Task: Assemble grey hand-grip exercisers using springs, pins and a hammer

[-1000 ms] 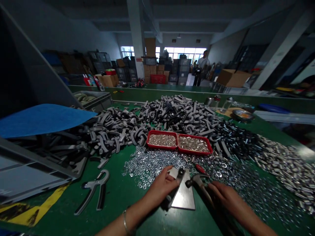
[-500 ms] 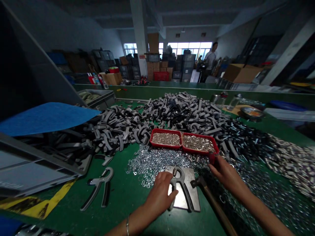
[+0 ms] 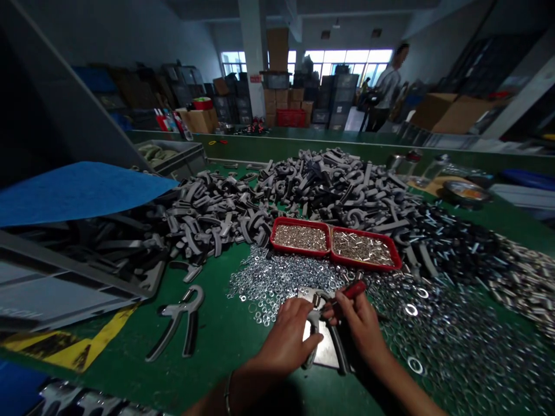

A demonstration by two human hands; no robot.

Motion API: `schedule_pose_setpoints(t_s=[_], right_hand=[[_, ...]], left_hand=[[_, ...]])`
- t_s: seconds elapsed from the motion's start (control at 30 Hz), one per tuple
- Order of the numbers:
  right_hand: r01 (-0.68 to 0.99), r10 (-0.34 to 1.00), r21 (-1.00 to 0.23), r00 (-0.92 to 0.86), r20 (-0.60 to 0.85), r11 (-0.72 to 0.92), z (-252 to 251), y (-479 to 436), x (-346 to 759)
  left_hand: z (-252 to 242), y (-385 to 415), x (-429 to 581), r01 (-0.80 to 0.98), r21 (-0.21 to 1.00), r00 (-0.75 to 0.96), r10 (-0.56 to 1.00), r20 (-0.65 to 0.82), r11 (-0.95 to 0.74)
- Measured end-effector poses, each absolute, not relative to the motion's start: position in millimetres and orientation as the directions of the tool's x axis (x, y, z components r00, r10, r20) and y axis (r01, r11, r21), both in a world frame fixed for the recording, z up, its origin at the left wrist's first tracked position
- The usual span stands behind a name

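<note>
**Head view, near edge of the desk (image 3: 217, 352).** I read the left grip (image 3: 288, 341) as clenched over one arm of the grey two-handled tool (image 3: 319, 326), with the fingers curled across it from the left. The tool lies flat on a small metal plate (image 3: 326, 357), close to the desk's near edge and about midway along it. Its long axis runs from the near edge toward the far edge. The jointed head points away from me, at the two red trays (image 3: 333, 245), and the two arms splay back toward the near edge.

The right grip (image 3: 362, 326) is closed around a red-handled tool (image 3: 354, 290), whose red end points toward the far right corner. The fingers hide its tip, so I cannot tell what it touches. The two grips sit just beside each other over the head of the grey tool.

A spread of loose washers (image 3: 273, 277) lies between the plate and the trays and reaches the plate's far side. Beyond the trays, a heap of grey handle parts (image 3: 303, 190) fills the middle of the desk. A second two-handled tool (image 3: 177, 320) lies well apart to the left, near a grey crate (image 3: 65, 283) with a blue sheet (image 3: 78, 190) over it. A person (image 3: 385, 86) stands far behind the desk.
</note>
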State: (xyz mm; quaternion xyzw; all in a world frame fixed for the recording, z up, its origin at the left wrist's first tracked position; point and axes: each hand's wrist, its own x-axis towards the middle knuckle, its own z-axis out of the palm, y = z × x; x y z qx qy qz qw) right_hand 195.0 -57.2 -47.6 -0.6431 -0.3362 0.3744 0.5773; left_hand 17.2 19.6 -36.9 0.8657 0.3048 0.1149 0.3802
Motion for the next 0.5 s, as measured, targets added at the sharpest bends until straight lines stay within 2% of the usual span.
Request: schedule_pose_setpoints(t_s=[0.37,0.43,0.5], right_hand=[[0.046,0.844,-0.99,0.528,-0.089,-0.133,-40.9,-55.0,190.3],[0.144,0.853,-0.979,0.52,-0.052,-0.147,-40.3,-57.2,190.4],[0.409,0.867,-0.902,0.491,0.089,-0.139,-37.2,-59.9,189.4]], left_hand=[[-42.1,22.6,18.6,0.438,0.724,0.803,0.594,-0.048,-0.533],[-43.0,22.6,18.3,0.437,0.727,0.803,0.594,-0.049,-0.53],[-43.3,22.5,18.0,0.437,0.726,0.803,0.594,-0.049,-0.531]])
